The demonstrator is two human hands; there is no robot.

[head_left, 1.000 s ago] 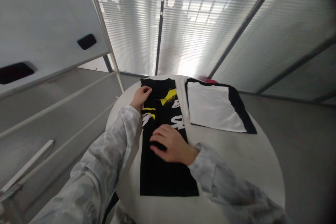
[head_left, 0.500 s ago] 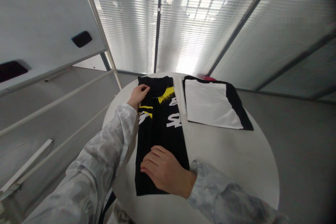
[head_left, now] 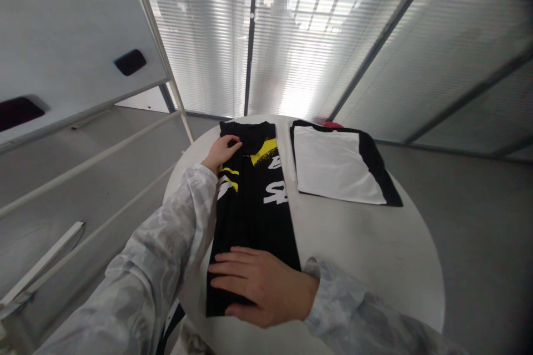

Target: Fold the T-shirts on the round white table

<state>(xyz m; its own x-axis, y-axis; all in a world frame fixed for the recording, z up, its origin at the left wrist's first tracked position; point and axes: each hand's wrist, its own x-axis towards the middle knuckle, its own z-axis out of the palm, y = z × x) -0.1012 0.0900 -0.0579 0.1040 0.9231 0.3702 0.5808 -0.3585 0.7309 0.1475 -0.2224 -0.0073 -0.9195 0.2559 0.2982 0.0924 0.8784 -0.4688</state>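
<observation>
In the head view, a black shirt [head_left: 254,205] with yellow and white print is seen folded into a long strip on the round white table [head_left: 375,255]. The right hand [head_left: 260,285] is laid flat on its near end, fingers spread, nothing gripped. The left hand [head_left: 222,151] is pressed on the far end, fingers loosely bent on the cloth, no pinch visible. To the right of both hands, apart from the strip, a folded white and black garment [head_left: 339,169] is lying. The shirt is judged soft, light and limp; it is best taken at the folded edges or the two ends.
</observation>
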